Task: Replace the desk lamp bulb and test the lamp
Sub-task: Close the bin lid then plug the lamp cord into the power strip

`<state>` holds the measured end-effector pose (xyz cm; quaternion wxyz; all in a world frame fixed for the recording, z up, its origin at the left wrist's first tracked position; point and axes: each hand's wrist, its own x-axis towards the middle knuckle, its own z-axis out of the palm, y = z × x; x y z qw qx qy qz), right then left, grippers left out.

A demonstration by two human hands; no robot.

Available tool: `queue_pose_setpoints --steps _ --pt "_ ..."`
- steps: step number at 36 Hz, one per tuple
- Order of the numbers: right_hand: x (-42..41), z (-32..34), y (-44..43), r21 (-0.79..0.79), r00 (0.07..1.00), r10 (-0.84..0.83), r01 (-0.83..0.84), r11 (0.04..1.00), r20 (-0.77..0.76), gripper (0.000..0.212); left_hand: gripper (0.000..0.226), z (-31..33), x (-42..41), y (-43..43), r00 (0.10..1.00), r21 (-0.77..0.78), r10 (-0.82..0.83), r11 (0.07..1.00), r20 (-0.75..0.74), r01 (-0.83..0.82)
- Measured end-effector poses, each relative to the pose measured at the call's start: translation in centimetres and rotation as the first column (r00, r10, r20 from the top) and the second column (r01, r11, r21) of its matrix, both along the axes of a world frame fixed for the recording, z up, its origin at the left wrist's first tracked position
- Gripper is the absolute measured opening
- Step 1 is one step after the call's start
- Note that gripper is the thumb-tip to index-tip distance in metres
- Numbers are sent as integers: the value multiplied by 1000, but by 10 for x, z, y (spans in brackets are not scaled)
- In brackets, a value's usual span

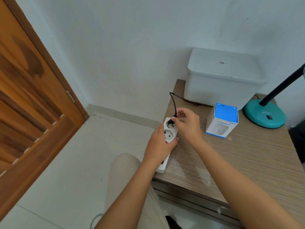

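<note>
1. Desk lamp plug (172, 121): the small black plug of the lamp's cord sits at the far socket of a white power strip (170, 134), pinched between the fingertips of the right hand (186, 124). Whether its pins are fully seated cannot be told.
2. The left hand (160, 142) is clenched around the middle of the power strip, steadying it at the left edge of the worktop (239, 159); the strip's near end overhangs that edge.
3. Handling, as a judgement: the plug is light, stiff and small, best gripped on its body, not by the cord (173, 101); the cord is thin and limp and would take strain badly. The strip is light too, so it needs the holding hand against the push or pull.
4. Direction: the plug points down into the socket, its cord rising up and away from the person, then curving right behind a white lidded bin (221, 80). The strip's long axis runs from near to far along the worktop's edge.
5. Further out stands a blue-and-white humidifier box (222, 121), and at the right the lamp's teal round base (264, 114) with its dark stem (283, 85) leaning up out of view. The lamp head and bulb are not in view.
</note>
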<state>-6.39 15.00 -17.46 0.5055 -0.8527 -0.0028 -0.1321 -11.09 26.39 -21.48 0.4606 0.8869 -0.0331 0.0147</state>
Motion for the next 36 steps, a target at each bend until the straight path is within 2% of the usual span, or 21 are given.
queue_pose_setpoints --steps 8,16,21,27,32,36 --pt "-2 2 1 -132 998 63 -60 989 13 12 49 -1 1 0 1000 -5 -6 1000 2 6" --pt "-4 3 1 -186 997 74 -71 980 7 11 46 -1 1 0 1000 -11 -7 1000 4 7" --pt "-5 2 2 -148 1000 26 -25 989 6 12 47 -2 2 0 1000 -2 -3 1000 -1 3" --pt "0 0 2 -48 997 -15 11 999 -81 14 52 -3 1 0 1000 13 -3 1000 6 3" --pt "1 0 6 -124 987 63 -82 989 -145 14 52 -1 2 0 1000 10 -1 1000 11 1" --pt "2 2 2 -135 984 71 -94 986 -166 11 54 -1 0 0 1000 5 2 1000 6 -2"
